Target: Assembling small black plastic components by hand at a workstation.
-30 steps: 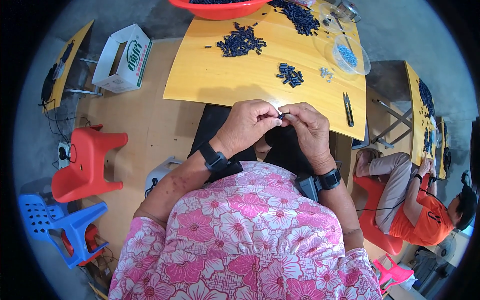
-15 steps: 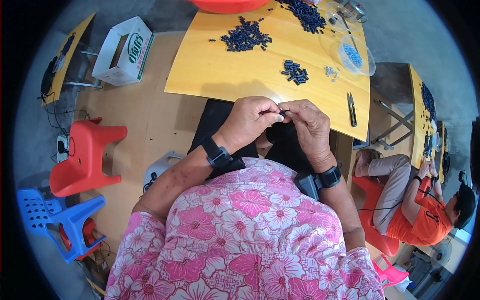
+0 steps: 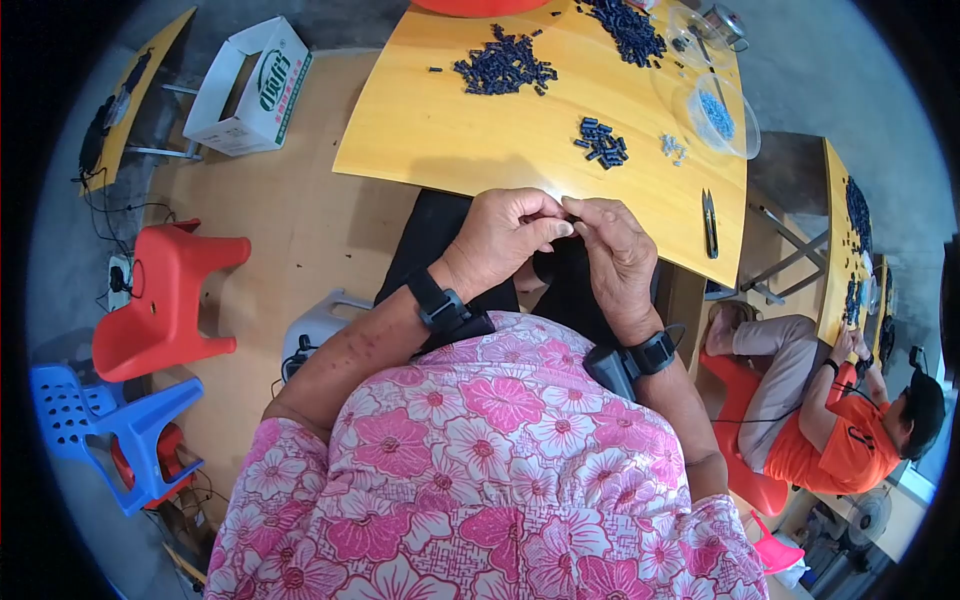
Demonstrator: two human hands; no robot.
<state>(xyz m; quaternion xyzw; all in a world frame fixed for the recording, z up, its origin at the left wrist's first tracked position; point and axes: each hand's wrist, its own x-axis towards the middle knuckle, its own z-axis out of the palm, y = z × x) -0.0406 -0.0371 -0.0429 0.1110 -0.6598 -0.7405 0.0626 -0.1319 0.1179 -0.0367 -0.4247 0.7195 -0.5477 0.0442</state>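
My left hand (image 3: pixel 508 232) and my right hand (image 3: pixel 617 245) meet just off the front edge of the yellow table (image 3: pixel 420 130). Both are closed, thumbs against fingers, on a small black part (image 3: pixel 572 220) mostly covered by the fingertips. Beyond them on the tabletop lies a small group of short black cylindrical pieces (image 3: pixel 602 144). Further back are a larger pile of black pieces (image 3: pixel 505 65) and another pile (image 3: pixel 628 32). Small clear bits (image 3: pixel 672 149) are scattered right of the small group. Thread snips (image 3: pixel 710 225) rest near the right edge.
A clear tub of light-blue bits (image 3: pixel 718 118) stands at the table's right, a red basin (image 3: pixel 480 6) at its far edge. Red (image 3: pixel 165 300) and blue (image 3: pixel 130 425) plastic seats and a white carton (image 3: pixel 250 90) are at left. A person in orange (image 3: pixel 835 440) works at another table on the right.
The view has shifted slightly, so the table's contents sit a little further right. My hands stay together at the small black part, with only slight finger movement.
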